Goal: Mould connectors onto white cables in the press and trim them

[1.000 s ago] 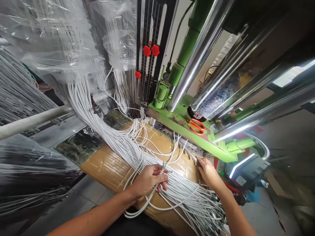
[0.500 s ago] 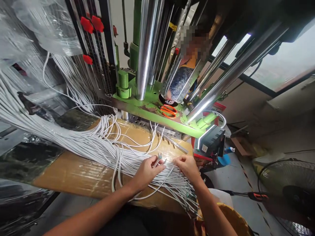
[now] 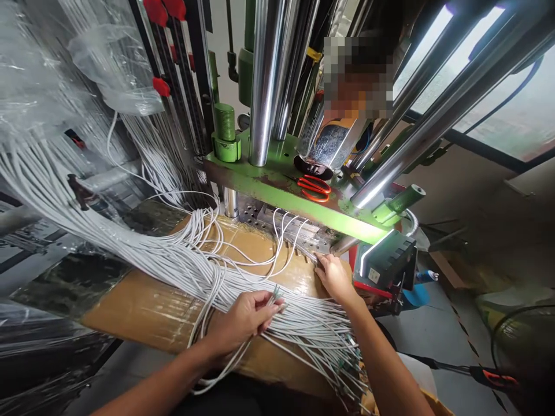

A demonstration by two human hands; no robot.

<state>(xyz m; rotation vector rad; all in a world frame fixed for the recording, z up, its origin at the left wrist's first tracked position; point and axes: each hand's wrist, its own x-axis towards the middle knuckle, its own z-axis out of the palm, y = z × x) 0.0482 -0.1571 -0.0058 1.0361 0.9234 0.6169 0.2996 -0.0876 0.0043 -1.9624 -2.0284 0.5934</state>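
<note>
A thick bundle of thin white cables (image 3: pixel 182 263) runs from the upper left across a tape-wrapped cardboard board (image 3: pixel 143 309). My left hand (image 3: pixel 243 318) is closed on a few cable ends with greenish tips, near the board's front edge. My right hand (image 3: pixel 333 277) reaches forward to the perforated metal plate (image 3: pixel 286 222) under the green press; its fingers pinch a cable end at the plate's edge. Several cables loop up into the plate's slots.
A green press base (image 3: pixel 269 185) with chrome columns (image 3: pixel 264 81) stands behind the board, orange scissors (image 3: pixel 314 188) lying on it. Another person stands behind the columns. A black control box (image 3: pixel 385 260) sits at right. Plastic-wrapped cable bundles (image 3: pixel 39 86) hang at left.
My right hand has moved from beside my left hand forward to the plate under the press. My left hand has drawn back slightly, still holding cable ends. The view has shifted.
</note>
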